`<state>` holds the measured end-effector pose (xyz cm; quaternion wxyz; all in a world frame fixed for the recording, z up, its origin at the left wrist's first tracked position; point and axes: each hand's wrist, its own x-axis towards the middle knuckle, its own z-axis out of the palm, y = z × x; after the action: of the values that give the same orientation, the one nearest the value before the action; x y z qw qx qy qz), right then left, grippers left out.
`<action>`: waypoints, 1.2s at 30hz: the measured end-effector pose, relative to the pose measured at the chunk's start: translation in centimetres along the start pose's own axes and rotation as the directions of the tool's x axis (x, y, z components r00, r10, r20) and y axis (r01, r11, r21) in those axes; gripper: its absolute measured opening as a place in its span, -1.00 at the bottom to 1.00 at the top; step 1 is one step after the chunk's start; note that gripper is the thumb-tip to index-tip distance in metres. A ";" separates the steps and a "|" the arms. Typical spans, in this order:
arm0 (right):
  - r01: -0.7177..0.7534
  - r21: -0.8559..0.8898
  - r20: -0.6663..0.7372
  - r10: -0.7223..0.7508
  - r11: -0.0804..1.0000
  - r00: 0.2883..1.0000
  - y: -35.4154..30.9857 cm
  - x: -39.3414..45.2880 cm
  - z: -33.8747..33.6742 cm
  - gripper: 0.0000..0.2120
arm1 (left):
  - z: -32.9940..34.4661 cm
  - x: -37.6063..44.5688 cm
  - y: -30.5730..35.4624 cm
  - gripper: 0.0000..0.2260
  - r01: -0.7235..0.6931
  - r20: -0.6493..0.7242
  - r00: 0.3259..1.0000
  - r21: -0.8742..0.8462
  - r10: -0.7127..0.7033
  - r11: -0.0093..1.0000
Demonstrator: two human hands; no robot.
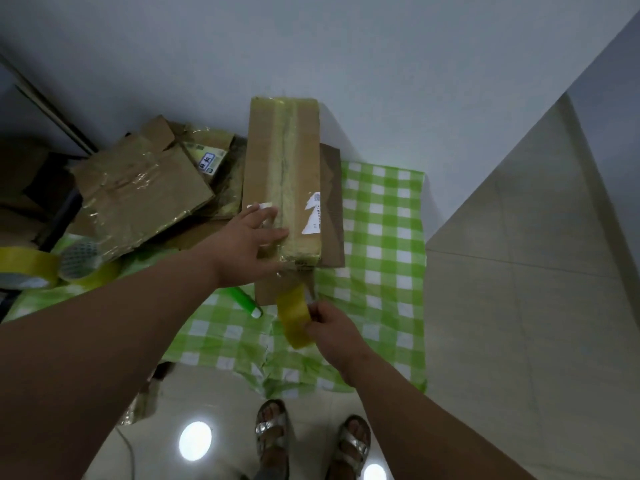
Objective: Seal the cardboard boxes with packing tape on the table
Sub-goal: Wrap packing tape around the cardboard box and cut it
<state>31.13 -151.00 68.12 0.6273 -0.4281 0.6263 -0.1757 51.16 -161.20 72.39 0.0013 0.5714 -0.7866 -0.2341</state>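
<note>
1. Nearest, at 6 o'clock: two feet in silver sandals [311, 441] on a glossy tiled floor [519, 306], with two lamp glares beside them.
2. Right hand [329, 330], just below centre: fingers curled, gripping a yellowish tape roll [294, 317]; a strip of tape runs from the roll up to the near end of the box.
3. Green marker [247, 303] lying at 9 o'clock of the roll, just beside it, on the green checked cloth [381, 220] covering the table.
4. Left hand [249, 242], at centre: fingers straight and spread, pressed flat on the near left top of the box.
5. Long box [284, 181], running from centre toward 12 o'clock: tape along its middle seam and over both ends, torn white labels near the hand; resting on flat cardboard [332, 202] that shows at its 3 o'clock side and near end.
6. At 9 o'clock, at the left edge: two more tape rolls [59, 266], touching each other.
7. At 10 o'clock: a heap of flattened, taped cardboard pieces [138, 188], just beside the box.
8. Farthest, at 12 o'clock: a plain pale wall [311, 46].
</note>
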 end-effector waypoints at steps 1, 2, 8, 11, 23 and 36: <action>-0.003 -0.003 0.011 0.003 1.000 1.000 0.0 0.1 0.0 -0.79 | 0.3 -0.2 0.0 -0.32 -0.002 -0.033 0.999 0.020 0.002 1.000; -0.007 -0.004 0.025 0.007 1.000 1.000 0.1 0.2 0.1 -0.79 | 0.5 -0.3 0.2 -0.30 0.003 -0.059 0.998 0.046 0.000 0.999; -0.004 -0.037 0.030 0.005 0.999 1.000 0.4 1.1 1.5 -0.81 | 1.5 0.0 0.6 -0.39 0.021 -0.189 0.982 0.161 0.010 0.987; 0.026 -0.069 0.014 -0.025 0.997 1.000 0.0 1.7 1.7 -0.80 | 2.2 0.0 0.3 -0.42 0.023 -0.253 0.967 0.195 0.028 0.981; 0.002 -0.031 -0.056 -0.004 1.000 0.998 -1.2 2.4 1.2 -0.92 | 2.4 -3.5 -3.4 -0.38 -0.040 -0.411 0.912 -0.141 -0.022 0.989; -0.031 0.068 -0.034 0.033 0.997 0.999 -1.0 2.3 0.7 -0.98 | 8.7 -5.8 -5.0 -0.52 0.211 0.034 0.968 0.430 -0.249 0.878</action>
<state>32.49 -153.13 67.29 0.6332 -0.3934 0.6376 -0.1943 55.37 -153.97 64.33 -0.1851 0.6363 -0.7444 -0.0813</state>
